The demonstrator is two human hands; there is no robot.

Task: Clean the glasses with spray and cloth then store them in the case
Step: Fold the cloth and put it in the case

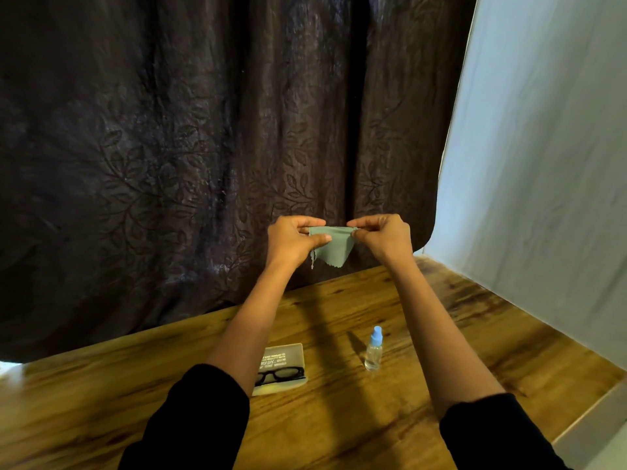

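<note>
A small grey-green cleaning cloth (pixel 330 244) hangs stretched between both hands, held up above the far part of the wooden table (pixel 424 385). My left hand (pixel 293 239) pinches its left top corner and my right hand (pixel 383 237) pinches its right top corner. Black-framed glasses (pixel 281 374) lie in the open pale case (pixel 283 359) on the table, partly hidden by my left forearm. A clear spray bottle (pixel 374 349) with a blue cap stands upright to the right of the case.
A dark patterned curtain (pixel 203 147) hangs behind the table. A pale sheet (pixel 543 164) covers the right side. The table's right edge runs diagonally at the lower right.
</note>
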